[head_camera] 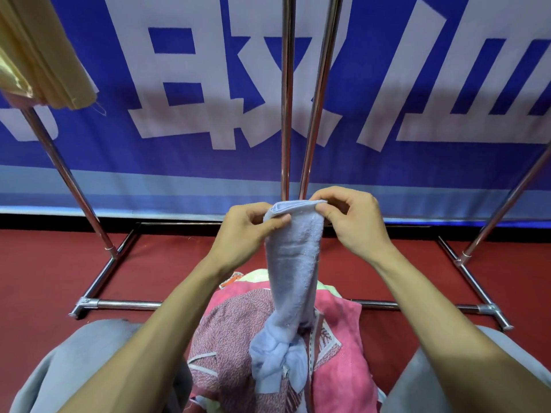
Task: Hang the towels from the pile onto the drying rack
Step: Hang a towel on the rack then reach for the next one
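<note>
A light blue towel [293,257] hangs down in front of me, bunched and twisted at its lower end. My left hand [247,231] pinches its top edge on the left, and my right hand [351,219] pinches the same edge on the right. Below it lies the pile of towels [238,338], with a pink patterned one on top and a pale green one under it. The chrome drying rack [286,114] stands behind, its upright poles rising at the centre. A yellow towel [44,61] hangs on the rack at the top left.
The rack's base bars [119,304] rest on the red floor [44,278], with slanted side poles [68,180] left and right. A blue banner with large white characters [447,162] covers the wall behind. My grey-clad knees [74,362] flank the pile.
</note>
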